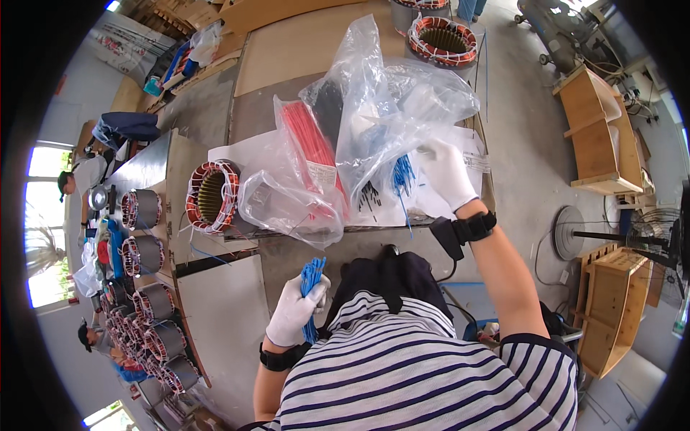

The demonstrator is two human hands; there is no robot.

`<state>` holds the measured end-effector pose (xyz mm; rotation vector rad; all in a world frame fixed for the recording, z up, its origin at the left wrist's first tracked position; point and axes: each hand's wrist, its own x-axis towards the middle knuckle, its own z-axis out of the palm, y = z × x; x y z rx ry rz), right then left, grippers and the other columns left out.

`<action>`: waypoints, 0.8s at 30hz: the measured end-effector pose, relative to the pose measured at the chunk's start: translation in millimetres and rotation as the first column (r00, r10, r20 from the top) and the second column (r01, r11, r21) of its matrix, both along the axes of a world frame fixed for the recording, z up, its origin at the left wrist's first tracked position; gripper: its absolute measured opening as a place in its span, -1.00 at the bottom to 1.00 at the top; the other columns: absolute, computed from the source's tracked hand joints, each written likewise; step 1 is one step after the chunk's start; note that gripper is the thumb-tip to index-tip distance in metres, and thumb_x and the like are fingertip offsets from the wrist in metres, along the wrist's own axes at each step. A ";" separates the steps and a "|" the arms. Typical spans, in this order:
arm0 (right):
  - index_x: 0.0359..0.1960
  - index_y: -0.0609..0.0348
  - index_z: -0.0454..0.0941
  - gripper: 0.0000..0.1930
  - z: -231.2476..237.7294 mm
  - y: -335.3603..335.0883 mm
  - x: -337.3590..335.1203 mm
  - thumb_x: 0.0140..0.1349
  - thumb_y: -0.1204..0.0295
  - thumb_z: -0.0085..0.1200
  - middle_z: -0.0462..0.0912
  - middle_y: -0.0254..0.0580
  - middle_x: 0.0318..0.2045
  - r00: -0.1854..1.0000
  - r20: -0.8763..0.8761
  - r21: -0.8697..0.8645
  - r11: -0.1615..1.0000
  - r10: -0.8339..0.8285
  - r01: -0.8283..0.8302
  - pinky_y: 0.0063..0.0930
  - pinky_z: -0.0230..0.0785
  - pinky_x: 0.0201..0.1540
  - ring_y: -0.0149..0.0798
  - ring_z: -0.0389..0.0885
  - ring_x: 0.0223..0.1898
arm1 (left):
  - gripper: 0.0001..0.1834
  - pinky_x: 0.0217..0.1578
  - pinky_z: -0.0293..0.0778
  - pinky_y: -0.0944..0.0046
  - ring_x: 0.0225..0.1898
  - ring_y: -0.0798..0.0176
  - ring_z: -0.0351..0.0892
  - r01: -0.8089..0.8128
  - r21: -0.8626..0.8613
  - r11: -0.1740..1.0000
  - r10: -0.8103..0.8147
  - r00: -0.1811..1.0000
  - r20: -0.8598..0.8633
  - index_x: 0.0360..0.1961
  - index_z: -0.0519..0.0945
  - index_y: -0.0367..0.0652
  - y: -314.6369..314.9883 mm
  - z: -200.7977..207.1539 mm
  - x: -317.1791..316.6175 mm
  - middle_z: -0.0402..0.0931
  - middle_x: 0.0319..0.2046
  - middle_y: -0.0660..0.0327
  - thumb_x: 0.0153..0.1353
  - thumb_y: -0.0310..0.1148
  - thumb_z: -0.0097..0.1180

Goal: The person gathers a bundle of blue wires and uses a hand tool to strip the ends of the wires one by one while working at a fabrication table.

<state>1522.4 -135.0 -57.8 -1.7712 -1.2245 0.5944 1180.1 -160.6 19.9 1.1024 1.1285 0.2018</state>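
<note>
My left hand (295, 309), in a white glove, is closed round a bundle of thin blue strands (313, 276) in front of the table edge. Whether these are wires or tubes I cannot tell. Over the table, my gloved right hand (447, 172) pinches the edge of a clear plastic bag (392, 118); its fingertips are partly hidden. More blue strands (404, 176) poke out of this bag beside that hand. Short black strands (368, 197) lie just left of them. A second clear bag (291, 208) holds long red strands (310, 140).
A wound stator (213, 196) stands at the table's left, another (442, 42) at its far right corner. Several more stators (162, 341) fill a bench on the left, where other people (90, 172) are. Wooden boxes (600, 133) and a fan (571, 231) stand to the right.
</note>
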 end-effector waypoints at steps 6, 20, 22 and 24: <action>-0.41 0.19 0.60 -0.85 -45.1 -26.2 10.4 0.00 0.46 0.01 0.62 0.07 -0.44 0.954 0.262 -0.262 0.962 0.144 -0.073 -0.19 0.43 -0.24 0.07 0.60 -0.35 | -0.80 -0.53 0.31 0.47 -0.60 0.48 0.34 -0.028 -0.028 0.999 0.028 1.000 -0.002 -0.27 0.51 -0.24 1.0 -1.4 -0.2 0.39 -0.61 0.32 0.26 -0.30 0.03; -0.33 0.17 0.66 -0.81 -30.3 -10.6 4.6 0.08 0.39 0.07 0.63 0.06 -0.48 0.954 0.214 0.143 0.973 -0.209 0.181 -0.30 0.41 -0.22 -0.01 0.61 -0.35 | -0.79 -0.51 0.30 0.45 -0.58 0.47 0.34 0.042 -0.021 0.999 -0.042 0.999 0.013 -0.28 0.52 -0.24 5.2 2.4 10.6 0.39 -0.59 0.31 0.26 -0.28 0.04; -0.34 0.23 0.66 -0.81 -36.4 -11.2 4.1 0.07 0.44 0.04 0.64 0.04 -0.47 0.991 -0.117 -0.138 0.989 -0.063 0.047 -0.36 0.41 -0.21 -0.05 0.61 -0.34 | -0.79 -0.51 0.30 0.45 -0.58 0.47 0.34 0.025 -0.026 0.999 -0.025 1.000 0.015 -0.28 0.52 -0.24 3.7 2.5 8.9 0.40 -0.59 0.30 0.25 -0.28 0.05; -0.33 0.26 0.65 -0.80 -34.4 -11.9 12.4 0.07 0.45 0.03 0.65 0.04 -0.45 0.964 -0.231 -0.205 0.975 -0.130 0.083 -0.36 0.41 -0.20 -0.05 0.61 -0.33 | -0.75 -0.52 0.30 0.45 -0.59 0.47 0.33 0.034 -0.019 0.999 -0.034 0.999 0.005 -0.27 0.51 -0.25 4.2 1.6 4.0 0.40 -0.59 0.30 0.25 -0.24 0.05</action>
